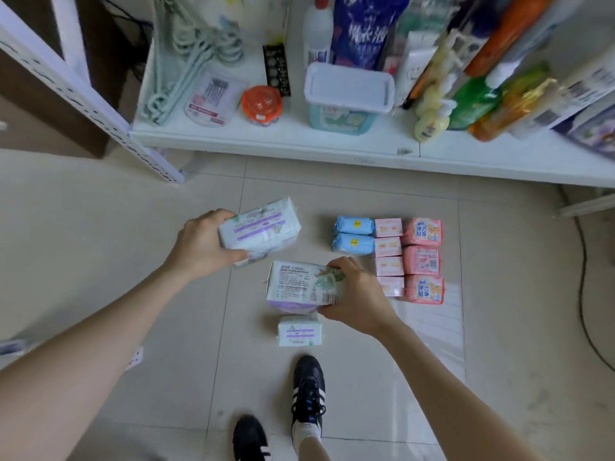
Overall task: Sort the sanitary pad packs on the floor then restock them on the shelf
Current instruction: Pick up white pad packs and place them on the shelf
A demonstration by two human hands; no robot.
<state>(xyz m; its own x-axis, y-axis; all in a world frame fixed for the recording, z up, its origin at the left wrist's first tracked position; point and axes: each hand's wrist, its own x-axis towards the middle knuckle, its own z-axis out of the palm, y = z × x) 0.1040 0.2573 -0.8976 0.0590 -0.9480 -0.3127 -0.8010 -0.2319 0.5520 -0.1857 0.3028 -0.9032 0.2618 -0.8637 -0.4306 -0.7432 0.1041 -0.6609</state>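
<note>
My left hand (199,242) grips a white-and-purple pad pack (261,229) by its left end, held above the tiled floor. My right hand (354,292) grips the right end of a second white-and-purple pack (296,284), which sits over a purple pack beneath it. A smaller white-and-purple pack (300,331) lies on the floor just nearer me. To the right, sorted rows lie on the tiles: two blue packs (353,235), a column of small pale pink packs (388,256), and three larger pink packs (422,261).
A white bottom shelf (283,141) runs across the back, holding hangers, an orange-lidded jar (261,104), a white-lidded tub (347,98), bottles and refill bags. A perforated shelf upright (100,111) slants at left. A black cable (582,294) trails at right. My shoes (307,390) stand below the packs.
</note>
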